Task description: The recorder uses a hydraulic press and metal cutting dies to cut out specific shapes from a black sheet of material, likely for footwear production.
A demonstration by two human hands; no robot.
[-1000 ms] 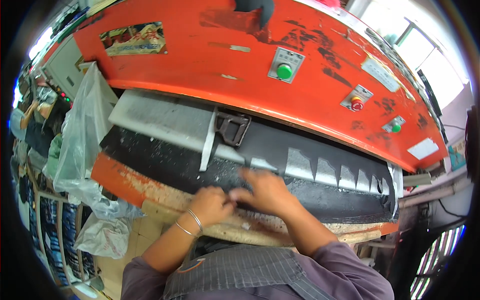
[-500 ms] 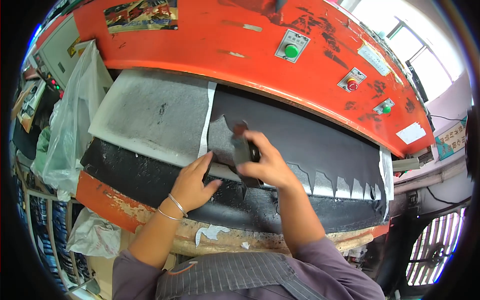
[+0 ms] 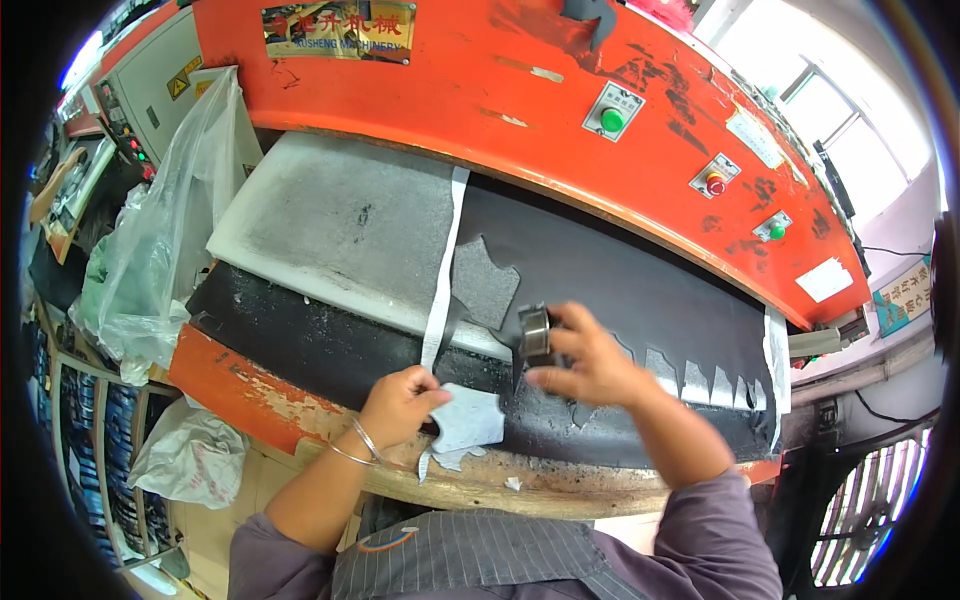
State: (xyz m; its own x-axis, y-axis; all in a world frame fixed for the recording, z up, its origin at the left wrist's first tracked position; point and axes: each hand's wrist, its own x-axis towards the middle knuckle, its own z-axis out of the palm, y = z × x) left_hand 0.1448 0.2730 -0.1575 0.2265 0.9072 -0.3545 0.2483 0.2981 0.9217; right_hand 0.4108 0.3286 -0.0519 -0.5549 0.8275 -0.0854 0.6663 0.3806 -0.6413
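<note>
My left hand (image 3: 400, 408) pinches the edge of a pale blue-grey cut piece (image 3: 470, 418) with notched, curved sides, above the front edge of the bench. To its right, my right hand (image 3: 590, 360) grips a metal cutting die (image 3: 536, 333) tilted on its side, over the near part of a black leather-like sheet (image 3: 640, 265). A shaped hole (image 3: 485, 285) in that sheet shows the grey board beneath. Jagged cut-outs (image 3: 690, 375) run along the sheet's near right edge.
A worn grey cutting board (image 3: 330, 220) lies under an orange press (image 3: 450, 95) with green buttons (image 3: 612, 120) and a red one (image 3: 715, 184). A clear plastic bag (image 3: 170, 240) hangs at left. White scraps (image 3: 455, 460) lie on the front ledge.
My right hand has lifted the die off the sheet and moved right, uncovering the hole. My left hand has come nearer me and now holds the cut piece. The view has shifted slightly.
</note>
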